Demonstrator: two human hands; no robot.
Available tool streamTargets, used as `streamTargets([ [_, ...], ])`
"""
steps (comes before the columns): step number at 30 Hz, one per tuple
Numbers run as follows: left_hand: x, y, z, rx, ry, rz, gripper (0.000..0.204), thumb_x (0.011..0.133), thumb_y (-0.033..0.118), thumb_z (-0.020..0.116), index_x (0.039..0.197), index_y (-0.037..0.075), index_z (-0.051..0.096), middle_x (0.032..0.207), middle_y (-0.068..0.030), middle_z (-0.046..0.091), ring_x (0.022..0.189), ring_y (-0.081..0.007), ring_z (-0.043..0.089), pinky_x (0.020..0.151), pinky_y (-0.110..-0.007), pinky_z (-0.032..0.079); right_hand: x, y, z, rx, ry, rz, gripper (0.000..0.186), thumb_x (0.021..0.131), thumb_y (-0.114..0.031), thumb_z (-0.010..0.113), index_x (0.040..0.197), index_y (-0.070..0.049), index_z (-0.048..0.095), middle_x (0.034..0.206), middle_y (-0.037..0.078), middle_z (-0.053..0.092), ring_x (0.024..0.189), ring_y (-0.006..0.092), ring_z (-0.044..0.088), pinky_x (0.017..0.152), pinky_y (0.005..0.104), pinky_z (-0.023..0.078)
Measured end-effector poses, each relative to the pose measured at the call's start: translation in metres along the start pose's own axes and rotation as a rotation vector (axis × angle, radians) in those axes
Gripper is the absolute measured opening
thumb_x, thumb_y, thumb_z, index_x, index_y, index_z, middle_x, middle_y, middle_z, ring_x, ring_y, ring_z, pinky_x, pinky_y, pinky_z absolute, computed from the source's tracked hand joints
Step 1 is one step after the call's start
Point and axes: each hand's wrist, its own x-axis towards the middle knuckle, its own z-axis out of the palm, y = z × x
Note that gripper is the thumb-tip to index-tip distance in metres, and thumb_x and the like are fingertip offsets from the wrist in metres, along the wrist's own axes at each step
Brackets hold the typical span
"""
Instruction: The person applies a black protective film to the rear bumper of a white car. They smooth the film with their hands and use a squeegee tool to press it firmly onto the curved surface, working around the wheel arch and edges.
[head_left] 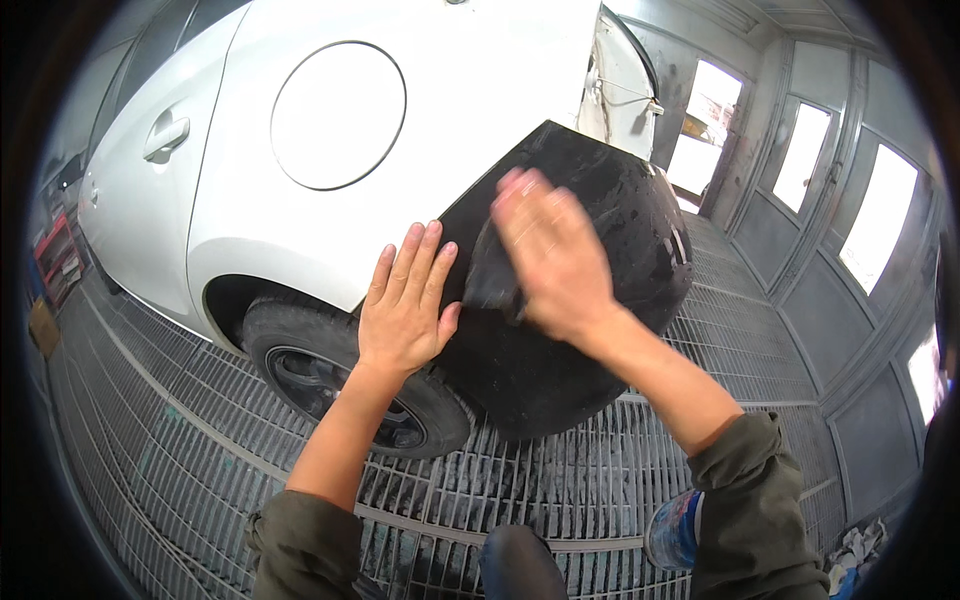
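A black rear bumper (590, 350) is fitted at the back corner of a white car (480, 70). My left hand (405, 305) lies flat with its fingers spread, across the seam where the white panel above the wheel meets the bumper. Over the bumper's upper side my right hand (555, 250) is stretched flat and blurred by motion, its fingers close together. Beneath its palm shows a dark sheet (490, 285) that looks like sandpaper, pressed to the bumper; the hand covers much of it. Wet-looking streaks mark the bumper's far side.
The rear wheel (300, 370) sits below my left hand. Metal floor grating (230, 480) runs under the car. A clear and blue container (672, 530) stands beside my right forearm. Crumpled cloths (858, 550) lie at the lower right, near the grey windowed wall (830, 260).
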Motion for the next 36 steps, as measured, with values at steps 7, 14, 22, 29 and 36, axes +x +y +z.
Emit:
streamTargets([
  [7, 0.002, -0.002, -0.004, -0.013, 0.015, -0.002, 0.080, 0.095, 0.034, 0.067, 0.166, 0.010, 0.039, 0.177, -0.0114, 0.032, 0.165, -0.0286, 0.027, 0.134, -0.048, 0.021, 0.022, 0.023, -0.019, -0.072, 0.003, 0.081, 0.076, 0.081, -0.006, 0.062, 0.155, 0.004, 0.052, 0.168, 0.019, 0.045, 0.159, 0.0321, 0.039, 0.128, 0.0540, 0.031],
  [14, 0.000, -0.002, -0.001, -0.030, -0.009, -0.004, 0.079, 0.096, 0.034, 0.067, 0.166, 0.009, 0.040, 0.176, -0.0120, 0.034, 0.164, -0.0294, 0.029, 0.133, -0.048, 0.022, 0.001, -0.004, 0.008, -0.010, 0.089, 0.035, 0.060, 0.089, -0.008, 0.058, 0.148, 0.007, 0.059, 0.163, 0.021, 0.050, 0.155, 0.0366, 0.044, 0.128, 0.0520, 0.034],
  [22, 0.000, -0.003, 0.002, -0.031, 0.018, 0.003, 0.075, 0.098, 0.035, 0.066, 0.165, 0.010, 0.043, 0.176, -0.0118, 0.035, 0.164, -0.0294, 0.030, 0.132, -0.048, 0.024, 0.006, 0.002, -0.003, -0.068, 0.013, 0.104, 0.068, 0.088, -0.001, 0.056, 0.155, 0.009, 0.050, 0.168, 0.024, 0.043, 0.159, 0.0409, 0.036, 0.130, 0.0527, 0.030],
  [29, 0.002, -0.001, 0.000, -0.048, 0.020, 0.010, 0.071, 0.100, 0.034, 0.062, 0.163, 0.007, 0.044, 0.174, -0.0142, 0.036, 0.163, -0.0312, 0.031, 0.132, -0.049, 0.024, 0.020, 0.000, -0.002, -0.061, -0.016, 0.074, 0.079, 0.077, -0.005, 0.065, 0.154, 0.010, 0.050, 0.168, 0.027, 0.042, 0.160, 0.0401, 0.034, 0.131, 0.0527, 0.029],
  [36, 0.001, -0.001, 0.002, -0.063, 0.009, 0.021, 0.069, 0.102, 0.033, 0.059, 0.162, 0.003, 0.044, 0.174, -0.0178, 0.035, 0.163, -0.0348, 0.030, 0.133, -0.052, 0.022, 0.027, -0.009, 0.001, -0.096, 0.032, 0.207, 0.081, 0.078, -0.006, 0.064, 0.155, 0.011, 0.047, 0.168, 0.027, 0.042, 0.160, 0.0390, 0.034, 0.132, 0.0519, 0.027],
])
